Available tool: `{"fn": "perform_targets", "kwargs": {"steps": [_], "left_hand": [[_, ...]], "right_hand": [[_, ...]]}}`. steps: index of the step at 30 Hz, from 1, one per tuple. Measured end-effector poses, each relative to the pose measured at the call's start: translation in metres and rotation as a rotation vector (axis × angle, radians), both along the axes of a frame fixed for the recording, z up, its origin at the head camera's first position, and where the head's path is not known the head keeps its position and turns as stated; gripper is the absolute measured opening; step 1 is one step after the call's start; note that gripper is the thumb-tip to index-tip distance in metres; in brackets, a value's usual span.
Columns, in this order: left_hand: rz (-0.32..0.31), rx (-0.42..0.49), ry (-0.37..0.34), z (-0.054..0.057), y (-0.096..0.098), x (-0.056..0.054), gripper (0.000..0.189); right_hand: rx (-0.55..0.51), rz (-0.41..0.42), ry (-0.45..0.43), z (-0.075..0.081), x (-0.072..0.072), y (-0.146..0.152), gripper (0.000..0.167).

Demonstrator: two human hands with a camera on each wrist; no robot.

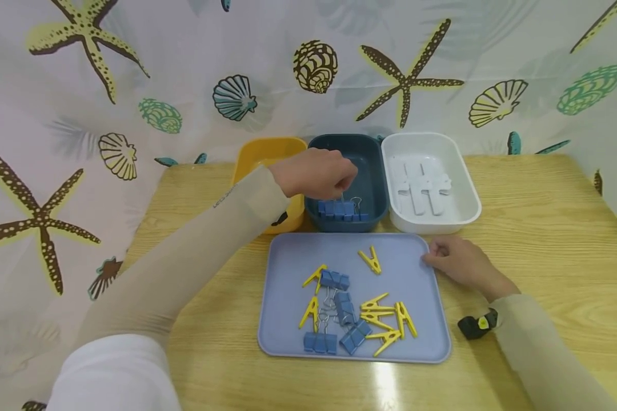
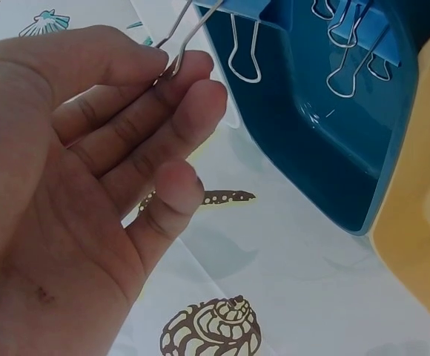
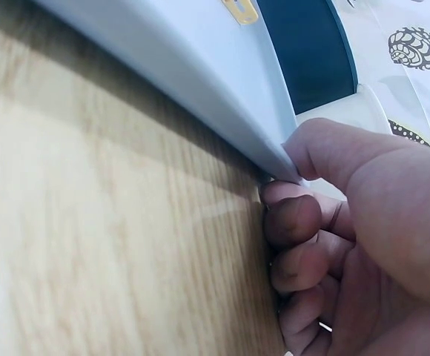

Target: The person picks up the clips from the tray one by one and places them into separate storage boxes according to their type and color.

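Observation:
My left hand (image 1: 321, 173) is over the dark blue bin (image 1: 362, 154). Its thumb and fingers pinch the wire handle of a blue binder clip (image 2: 248, 7). More blue binder clips (image 1: 336, 210) lie at that bin's near end. At the upper right corner of the lavender tray (image 1: 401, 251), my right hand (image 1: 460, 260) grips the rim, thumb above and curled fingers against the edge. On the tray lie several yellow clothespins (image 1: 405, 319) and several blue binder clips (image 1: 320, 342).
A yellow bin (image 1: 267, 145) stands left of the dark blue one, partly behind the left forearm. To the right is a white bin (image 1: 465, 197) holding white plastic pieces (image 1: 424, 185). A patterned cloth (image 1: 277, 45) hangs behind the wooden table (image 1: 540, 228).

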State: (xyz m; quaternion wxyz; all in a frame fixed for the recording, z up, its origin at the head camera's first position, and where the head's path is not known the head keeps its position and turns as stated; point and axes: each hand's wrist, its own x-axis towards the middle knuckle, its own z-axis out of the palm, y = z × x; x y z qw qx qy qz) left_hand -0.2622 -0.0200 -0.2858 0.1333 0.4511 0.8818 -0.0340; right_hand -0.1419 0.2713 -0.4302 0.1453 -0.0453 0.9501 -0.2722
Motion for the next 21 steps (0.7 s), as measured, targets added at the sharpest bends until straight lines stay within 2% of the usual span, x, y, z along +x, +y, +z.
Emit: {"fn": "perform_targets", "kwargs": {"steps": [21], "left_hand": [[0.016, 0.01, -0.014, 0.0031, 0.0031, -0.0079, 0.008]], "right_hand": [[0.002, -0.01, -0.008, -0.0023, -0.0014, 0.001, 0.023]]}}
